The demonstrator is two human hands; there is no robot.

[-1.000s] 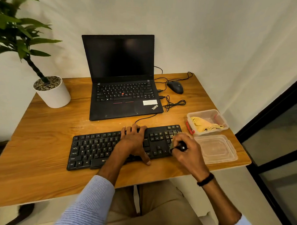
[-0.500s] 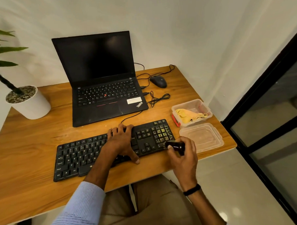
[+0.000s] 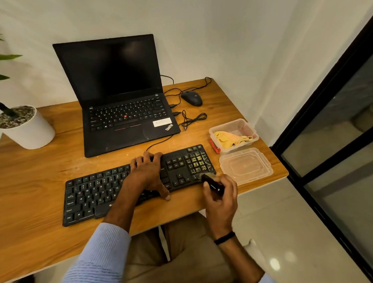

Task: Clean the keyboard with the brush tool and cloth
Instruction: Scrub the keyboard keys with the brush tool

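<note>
A black keyboard (image 3: 93, 192) lies slanted across the near half of the wooden bench (image 3: 34, 190), its right end further from the person than its left. The left hand (image 3: 147, 173) rests flat on its middle with the fingers spread and relaxed over the far edge and the thumb reaching down past the near edge, gripping nothing. The right hand (image 3: 223, 195), with a black band (image 3: 224, 238) on its wrist, has its fingers curled round a small black brush tool (image 3: 212, 183), which points up and left to the keyboard's near right corner. The tip is blurred, so I cannot tell whether it touches the keys. The number pad (image 3: 198, 162) just above it shows yellowish specks on several keys. The cloth (image 3: 230, 138), yellow and crumpled, sits inside a clear plastic box (image 3: 248, 125) just beyond the keyboard's right end, with a red clip (image 3: 214, 145) on the box's left side. The box's clear lid (image 3: 245, 166) lies flat on the bench nearer the person, close beside the right hand and the number pad. Behind the keyboard an open black laptop (image 3: 119, 90) stands with a dark screen, and the keyboard's cable runs up to its right side. A dark mouse (image 3: 191, 98) sits to the right of the laptop, with a bundled loop of cable (image 3: 193, 119) between it and the box. A white plant pot (image 3: 29, 131) topped with gravel stands at the far left. A black-framed glass door (image 3: 341, 134) fills the right side.
</note>
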